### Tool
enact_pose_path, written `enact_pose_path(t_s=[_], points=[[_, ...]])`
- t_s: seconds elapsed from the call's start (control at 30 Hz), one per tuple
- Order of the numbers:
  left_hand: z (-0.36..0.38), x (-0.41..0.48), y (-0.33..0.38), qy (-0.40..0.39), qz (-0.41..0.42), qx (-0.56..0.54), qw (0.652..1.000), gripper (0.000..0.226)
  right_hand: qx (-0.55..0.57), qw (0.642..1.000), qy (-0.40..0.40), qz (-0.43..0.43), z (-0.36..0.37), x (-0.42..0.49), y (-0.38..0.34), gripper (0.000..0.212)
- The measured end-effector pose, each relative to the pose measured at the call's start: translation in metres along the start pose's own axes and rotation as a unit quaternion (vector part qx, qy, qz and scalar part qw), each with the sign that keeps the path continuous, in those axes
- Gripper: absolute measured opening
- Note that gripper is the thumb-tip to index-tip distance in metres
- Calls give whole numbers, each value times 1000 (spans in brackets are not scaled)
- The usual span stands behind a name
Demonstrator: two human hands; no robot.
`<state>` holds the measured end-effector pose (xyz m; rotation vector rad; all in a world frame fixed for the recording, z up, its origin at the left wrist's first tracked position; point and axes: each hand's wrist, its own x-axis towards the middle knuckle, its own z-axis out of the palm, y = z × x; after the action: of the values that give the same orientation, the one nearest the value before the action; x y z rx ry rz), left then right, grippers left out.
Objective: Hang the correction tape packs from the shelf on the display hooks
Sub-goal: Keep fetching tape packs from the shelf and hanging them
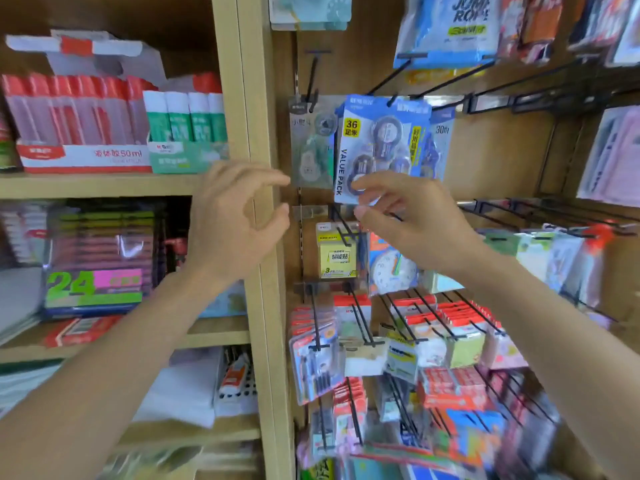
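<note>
The blue correction tape pack [381,140], marked "36" and "VALUE PACK", hangs on a black display hook [393,99]. The right hand [408,216] fingers pinch its lower edge. The left hand [235,216] fingers are apart and hold nothing.

The lower edge of the blue value pack [377,147] is covered by the right grip [412,216]. The 30m pack [443,129] behind it is mostly hidden. The jump rope bag [446,29] is cut by the top edge; the lowest hanging goods [485,427] are blurred.
</note>
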<state>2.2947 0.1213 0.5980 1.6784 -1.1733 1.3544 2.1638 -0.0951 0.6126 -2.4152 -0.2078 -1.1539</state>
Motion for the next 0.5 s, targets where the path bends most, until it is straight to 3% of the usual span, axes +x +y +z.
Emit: enact_pose_path(t_s=[0.23, 0.4, 0.5], points=[[5, -117, 46, -180, -115, -96, 972, 24, 8, 998, -8, 69, 21, -112, 29, 33], [23, -210, 69, -274, -231, -115, 926, 22, 13, 988, -41, 148, 50, -193, 52, 33], [30, -269, 86, -332, -291, -119, 889, 21, 18, 981, -62, 185, 69, -241, 67, 19]])
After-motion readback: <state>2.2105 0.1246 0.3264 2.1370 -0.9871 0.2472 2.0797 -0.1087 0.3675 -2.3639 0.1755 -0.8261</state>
